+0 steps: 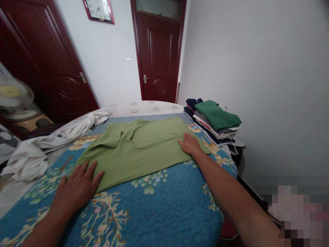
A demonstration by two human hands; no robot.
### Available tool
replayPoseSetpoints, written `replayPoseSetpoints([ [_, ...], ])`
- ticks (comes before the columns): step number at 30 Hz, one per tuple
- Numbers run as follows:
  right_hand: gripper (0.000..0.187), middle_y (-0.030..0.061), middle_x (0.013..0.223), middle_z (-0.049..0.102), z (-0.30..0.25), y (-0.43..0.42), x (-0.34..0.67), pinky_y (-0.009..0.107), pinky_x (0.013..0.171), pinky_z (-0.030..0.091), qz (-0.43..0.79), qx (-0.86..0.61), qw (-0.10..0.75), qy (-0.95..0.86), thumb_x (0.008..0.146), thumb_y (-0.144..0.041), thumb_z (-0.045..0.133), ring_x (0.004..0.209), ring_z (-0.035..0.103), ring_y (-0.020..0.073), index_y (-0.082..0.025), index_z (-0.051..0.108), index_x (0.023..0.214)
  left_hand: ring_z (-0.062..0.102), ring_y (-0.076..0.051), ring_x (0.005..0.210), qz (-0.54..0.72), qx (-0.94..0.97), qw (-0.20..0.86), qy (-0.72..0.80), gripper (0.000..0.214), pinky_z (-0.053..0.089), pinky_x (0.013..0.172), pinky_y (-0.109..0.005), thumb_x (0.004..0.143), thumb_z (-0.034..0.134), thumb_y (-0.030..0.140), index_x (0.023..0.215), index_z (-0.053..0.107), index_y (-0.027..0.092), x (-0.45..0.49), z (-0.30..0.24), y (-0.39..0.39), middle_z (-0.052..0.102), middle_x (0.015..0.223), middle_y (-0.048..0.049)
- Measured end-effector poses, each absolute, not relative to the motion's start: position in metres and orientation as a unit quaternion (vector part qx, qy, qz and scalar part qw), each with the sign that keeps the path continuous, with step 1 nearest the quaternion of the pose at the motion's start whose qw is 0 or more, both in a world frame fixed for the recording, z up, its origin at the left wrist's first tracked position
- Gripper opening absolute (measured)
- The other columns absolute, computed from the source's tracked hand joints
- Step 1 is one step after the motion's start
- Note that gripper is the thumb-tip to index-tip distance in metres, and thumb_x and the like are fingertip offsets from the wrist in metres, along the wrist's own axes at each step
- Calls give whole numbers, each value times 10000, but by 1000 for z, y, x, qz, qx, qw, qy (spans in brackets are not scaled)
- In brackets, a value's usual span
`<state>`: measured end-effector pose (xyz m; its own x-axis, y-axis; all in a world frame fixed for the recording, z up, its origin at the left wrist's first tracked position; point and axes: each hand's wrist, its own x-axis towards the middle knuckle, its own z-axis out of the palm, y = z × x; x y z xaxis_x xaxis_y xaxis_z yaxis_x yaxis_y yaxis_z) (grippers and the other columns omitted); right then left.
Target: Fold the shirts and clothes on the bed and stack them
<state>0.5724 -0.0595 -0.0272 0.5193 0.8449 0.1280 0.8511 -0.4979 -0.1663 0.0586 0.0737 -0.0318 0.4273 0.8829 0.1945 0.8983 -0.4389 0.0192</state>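
Most of the view was filled by a bed covered with a blue quilt printed with flowers. Across its middle lay a light green garment, spread flat, its upper part folded over itself. A crumpled white cloth trailed along the bed's left edge, apart from the garment. A stack of folded clothes, a dark green piece on top, sat at the far right corner against the wall, just beside the garment's right end.

Both bare forearms reached forward from the lower edge of the view, the right one stretched long and nearly straight, the left one shorter and closer in. The left hand lay palm down at the garment's near left corner, half on the quilt. Its fingers were straight, slightly spread, and rested on the green cloth without gripping. The right hand pressed flat on the garment's right end. Its fingers were extended and close together, pointing left, and held nothing.
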Motion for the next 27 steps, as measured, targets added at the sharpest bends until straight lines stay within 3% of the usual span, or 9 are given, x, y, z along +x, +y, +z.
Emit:
replayPoseSetpoints([
  [4,751,260,1711,347,-34,-65,607,629,1266,246,-22,-895,86,-437,1083,-553,321,1598,308,371,-49,394,1635,290,-399,1616,-55,-831,47,-552,763,273,1237,-696,1040,284,579,1644,452,144,63,-21,58,355,1742,-187],
  [7,769,289,1647,433,-44,-67,632,644,1228,300,-38,-898,82,-431,1074,-584,278,1545,396,397,-42,459,1589,293,-379,1622,-56,-822,43,-565,734,250,1266,-651,1056,312,582,1645,457,168,62,-16,49,364,1743,-158],
  [15,707,328,1255,705,-53,-78,654,557,1025,506,-88,-897,72,-428,1048,-543,293,1207,678,430,-27,732,1252,278,-411,1621,-63,-799,18,-597,760,258,1254,-668,1065,297,620,1663,422,169,45,-13,36,343,1754,-150],
  [21,707,348,1204,713,-50,-87,646,591,948,539,-118,-894,98,-421,1043,-513,283,1119,703,460,-13,725,1276,340,-429,1583,-75,-761,28,-644,713,290,1238,-649,1077,297,556,1633,442,133,22,-15,36,384,1724,-199],
  [27,567,312,1195,707,-44,-91,623,554,958,525,-202,-857,102,-463,1036,-446,382,1149,675,435,-33,689,1276,457,-365,1513,-151,-729,44,-666,603,379,1220,-536,1068,346,406,1535,510,62,2,-24,38,496,1623,-252],
])
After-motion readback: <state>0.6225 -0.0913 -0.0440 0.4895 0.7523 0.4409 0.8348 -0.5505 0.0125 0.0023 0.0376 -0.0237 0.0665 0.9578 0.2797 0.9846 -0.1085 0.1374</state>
